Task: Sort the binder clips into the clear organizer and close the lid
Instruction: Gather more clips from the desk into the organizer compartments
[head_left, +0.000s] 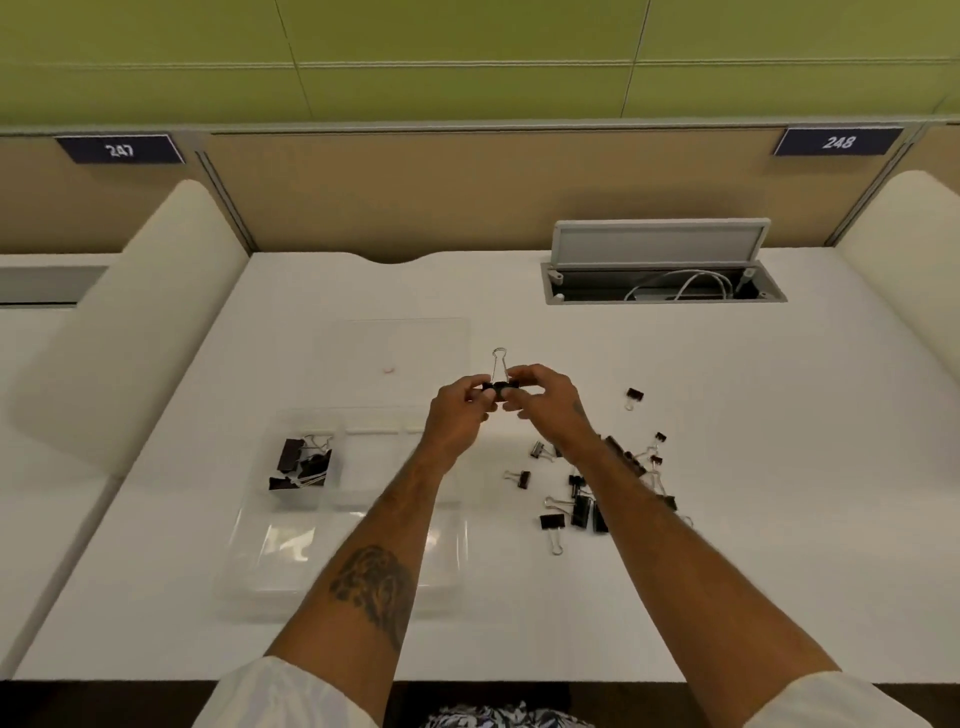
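A black binder clip (500, 387) with one wire handle raised is pinched between the left hand (457, 410) and right hand (540, 400), above the tabletop (727, 571) centre. It could be dropped or snapped onto a fingertip if the grip slips. The clear organizer (363, 519) lies open toward the near-left edge, several clips in its far-left compartment; loose clips (587, 499) are scattered right.
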